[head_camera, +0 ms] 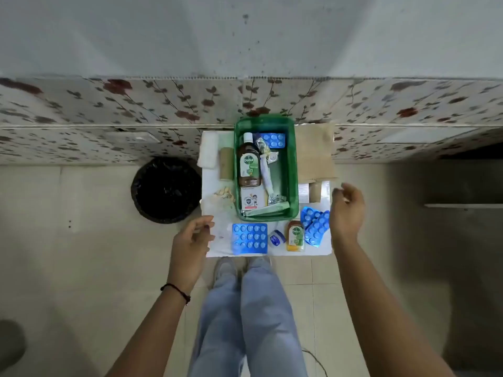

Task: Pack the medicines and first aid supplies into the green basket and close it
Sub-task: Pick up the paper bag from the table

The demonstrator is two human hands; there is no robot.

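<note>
The green basket (290,170) stands open on a small white table (325,248). Inside lie a large Dettol bottle (248,164), a white box (253,198), a blue blister pack (273,140), a tube and sachets. In front of the basket lie a blue blister pack (249,238), a small blue jar (277,238), a small Dettol bottle (295,235) and two more blue blister packs (314,223). My left hand (190,243) hovers empty at the table's front left corner. My right hand (347,210) hovers empty at the right edge, beside the blister packs.
A bandage roll (226,163) and white gauze (209,151) lie left of the basket, adhesive strips (224,194) below them. Another roll (315,192) and a cardboard sheet (315,156) are on the right. A black bin (166,189) stands left of the table. My legs are below.
</note>
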